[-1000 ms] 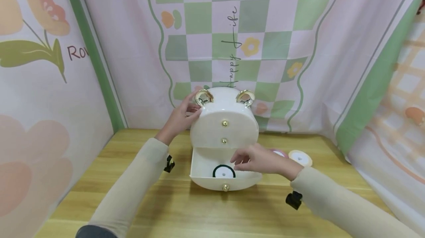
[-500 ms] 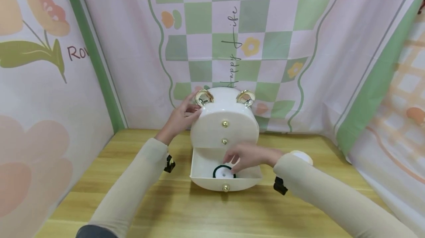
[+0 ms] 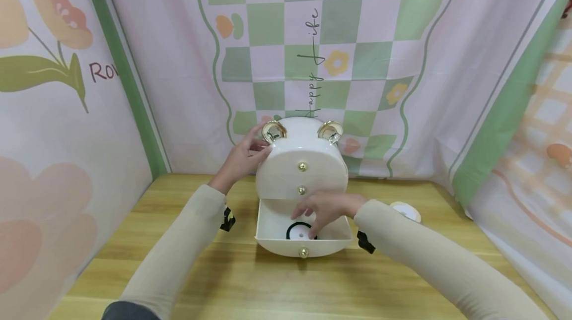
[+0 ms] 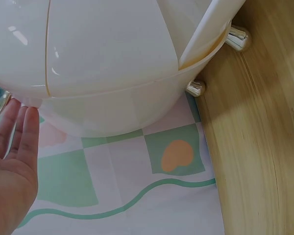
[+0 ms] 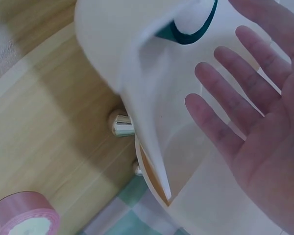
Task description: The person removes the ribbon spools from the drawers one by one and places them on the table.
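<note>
A white drawer box (image 3: 290,173) with gold bear-like ears stands on the table, its bottom drawer (image 3: 274,216) pulled out. Inside that drawer sits a roll of dark green ribbon (image 3: 295,232) on a white core. My left hand (image 3: 241,159) rests its fingertips against the box's left side, just below an ear; in the left wrist view those fingers are straight. Over the open drawer, my right hand (image 3: 328,209) reaches down with fingers spread, its thumb at the roll's right edge. Whether the thumb touches the roll, I cannot tell. The right wrist view shows nothing held.
On the table to the right lies a cream-edged ribbon roll (image 3: 405,211). A pink ribbon roll (image 5: 25,215) appears in the right wrist view, hidden by my sleeve in the head view. Printed cloth (image 3: 178,111) hangs behind the wooden table (image 3: 201,260).
My right hand has moved left and slightly down, from the drawer's right side to over the green ribbon roll. The right sleeve now covers the pink roll. My left hand stays put.
</note>
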`<state>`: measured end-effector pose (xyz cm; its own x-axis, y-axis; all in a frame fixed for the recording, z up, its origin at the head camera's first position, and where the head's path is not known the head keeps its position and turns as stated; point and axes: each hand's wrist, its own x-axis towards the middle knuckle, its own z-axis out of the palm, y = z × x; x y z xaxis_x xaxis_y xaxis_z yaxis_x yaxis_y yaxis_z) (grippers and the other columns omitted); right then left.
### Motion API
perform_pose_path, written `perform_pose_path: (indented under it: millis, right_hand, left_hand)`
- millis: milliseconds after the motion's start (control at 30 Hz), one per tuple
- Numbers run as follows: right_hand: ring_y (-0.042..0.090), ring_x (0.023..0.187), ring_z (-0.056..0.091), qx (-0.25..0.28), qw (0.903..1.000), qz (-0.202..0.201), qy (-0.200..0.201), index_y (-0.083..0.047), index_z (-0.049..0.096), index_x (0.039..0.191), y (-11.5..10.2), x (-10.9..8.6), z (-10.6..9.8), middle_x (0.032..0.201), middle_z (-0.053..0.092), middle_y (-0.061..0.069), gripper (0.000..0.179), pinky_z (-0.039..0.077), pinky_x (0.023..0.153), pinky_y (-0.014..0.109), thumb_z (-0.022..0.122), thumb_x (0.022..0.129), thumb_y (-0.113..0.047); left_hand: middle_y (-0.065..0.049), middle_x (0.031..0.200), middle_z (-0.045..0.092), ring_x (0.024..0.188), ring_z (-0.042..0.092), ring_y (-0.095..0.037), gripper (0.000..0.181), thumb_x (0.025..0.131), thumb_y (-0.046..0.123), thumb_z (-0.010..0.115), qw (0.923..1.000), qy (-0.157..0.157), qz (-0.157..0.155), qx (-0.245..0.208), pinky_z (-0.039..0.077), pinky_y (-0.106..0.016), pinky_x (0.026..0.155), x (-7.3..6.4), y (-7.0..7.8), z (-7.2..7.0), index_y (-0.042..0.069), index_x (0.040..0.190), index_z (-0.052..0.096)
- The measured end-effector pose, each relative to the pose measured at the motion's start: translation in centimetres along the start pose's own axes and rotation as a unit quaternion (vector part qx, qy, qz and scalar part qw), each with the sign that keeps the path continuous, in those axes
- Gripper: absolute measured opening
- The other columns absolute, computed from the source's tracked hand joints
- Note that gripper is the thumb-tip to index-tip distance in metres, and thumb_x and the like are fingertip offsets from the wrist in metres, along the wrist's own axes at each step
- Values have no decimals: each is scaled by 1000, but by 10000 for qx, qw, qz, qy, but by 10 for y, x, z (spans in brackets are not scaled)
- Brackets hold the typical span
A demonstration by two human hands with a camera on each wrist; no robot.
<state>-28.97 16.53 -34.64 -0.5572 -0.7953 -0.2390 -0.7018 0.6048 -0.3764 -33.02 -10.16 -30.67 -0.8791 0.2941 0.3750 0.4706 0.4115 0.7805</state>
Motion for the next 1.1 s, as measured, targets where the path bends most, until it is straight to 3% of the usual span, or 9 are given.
perform_pose_path:
  millis: [367, 567, 800, 1100]
  right_hand:
    - [22, 110, 66, 95, 9996, 25, -249, -15, 70, 125, 9, 11, 6, 125, 65, -3, 53, 49, 95, 28, 89, 76, -19]
    - [17, 112, 64, 126, 9974, 332, -627, -21, 71, 126, 9, 17, 10, 125, 67, -4, 50, 48, 98, 28, 85, 78, -15]
    - [15, 117, 59, -406, 9943, 505, -849, -25, 67, 130, -1, 17, 6, 129, 64, -12, 53, 46, 101, 32, 84, 79, -17]
    - [10, 109, 58, -1227, 9905, 17, -621, -21, 67, 122, -2, 21, 10, 123, 66, -7, 46, 48, 95, 30, 84, 79, -20]
  left_hand:
    - [-5, 123, 64, 107, 64, -23, 69, 101, 33, 63, 9999, 12, 106, 60, 56, -40, 90, 0, 0, 2, 51, 155, 24]
    - [-3, 123, 64, 108, 63, -24, 68, 101, 33, 62, 9999, 3, 121, 61, 56, -41, 89, 0, 1, 3, 52, 154, 24]
    - [-4, 123, 64, 109, 63, -23, 68, 101, 32, 63, 9998, 45, 166, 45, 56, -40, 90, -1, 0, 2, 50, 155, 25]
    - [-4, 123, 64, 109, 63, -22, 69, 101, 32, 63, 9998, 59, 195, 20, 55, -40, 90, 0, -1, 1, 48, 156, 25]
